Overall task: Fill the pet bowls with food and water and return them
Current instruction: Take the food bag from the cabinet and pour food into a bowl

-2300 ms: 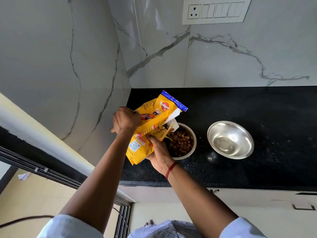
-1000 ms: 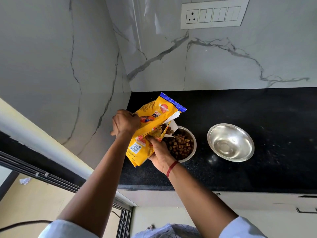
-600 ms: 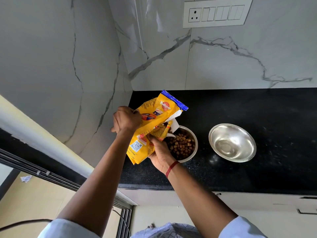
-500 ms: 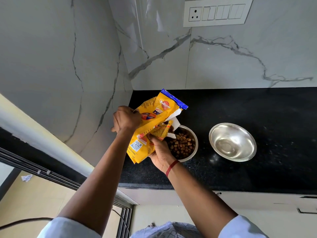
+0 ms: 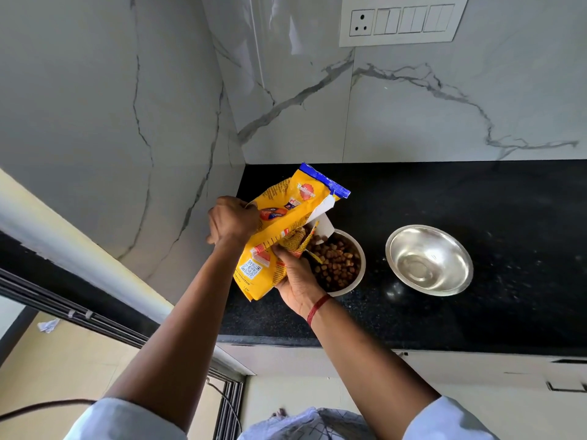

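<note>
Now the left hand [image 5: 232, 220] is gripping the bag [image 5: 286, 217] by its left side, its fingers curling round the yellow plastic. The right hand [image 5: 297, 281] is holding the bag from below, near the torn mouth, with thumb and fingers pinching the crumpled lower part. Between the two hands the bag is hanging tilted in the air. Its blue-edged top is pointing up and to the right, and its open mouth is lying just over the left rim of the food bowl [image 5: 362, 265]. That bowl is sitting on the black counter [image 5: 476, 211] and is holding brown kibble [image 5: 336, 265] heaped close to its rim. Whether any kibble is falling cannot be told. A second bowl [image 5: 428, 246], shiny steel, is sitting near it on the right, not touching it. A red thread [image 5: 317, 308] is circling the right wrist. Behind the counter a marble wall [image 5: 413, 115] is carrying a white switch panel [image 5: 403, 22].
</note>
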